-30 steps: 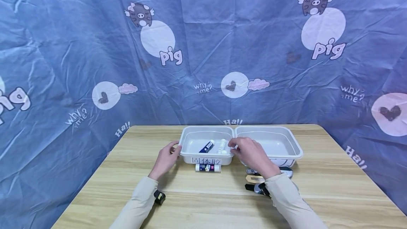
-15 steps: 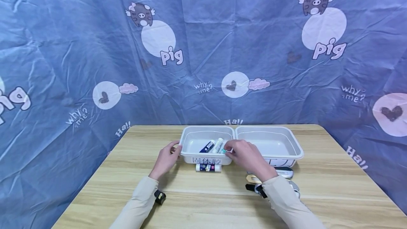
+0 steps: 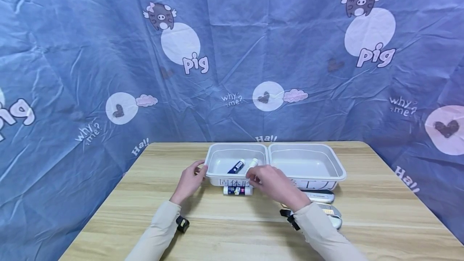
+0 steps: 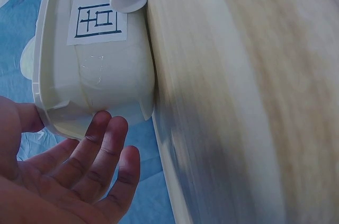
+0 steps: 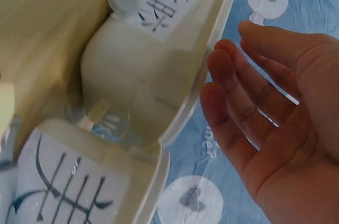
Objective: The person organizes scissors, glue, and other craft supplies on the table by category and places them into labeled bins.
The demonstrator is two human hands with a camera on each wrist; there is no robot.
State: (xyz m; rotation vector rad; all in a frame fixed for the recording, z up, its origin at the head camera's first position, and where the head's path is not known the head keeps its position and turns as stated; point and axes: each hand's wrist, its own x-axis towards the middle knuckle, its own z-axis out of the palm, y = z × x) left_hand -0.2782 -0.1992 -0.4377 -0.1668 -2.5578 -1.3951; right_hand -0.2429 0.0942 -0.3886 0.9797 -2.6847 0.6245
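Observation:
My left hand (image 3: 191, 179) holds the left end of a white plastic bin (image 4: 114, 75), thumb at its rim and fingers against the end wall. Inside that bin lie a dark blue glue stick (image 3: 236, 166) and a white glue stick (image 3: 252, 164), partly behind my right hand (image 3: 270, 182). That hand hovers at the bin's front right rim, fingers loosely bent and nothing between them in the right wrist view. Another blue glue stick (image 3: 237, 191) with a white cap lies on the table against the bin's labelled front wall.
A second white bin (image 3: 306, 164) stands right beside the first, with a handwritten label (image 5: 66, 181) on its front. Several utility knives (image 3: 320, 196) lie on the wooden table (image 3: 224, 228) before it, partly under the right forearm. A blue printed cloth (image 3: 232, 51) hangs behind.
My right hand has moved left and toward the front, from over the bin's right corner to its front rim. The white glue stick has shifted inside the bin. My left hand stays put.

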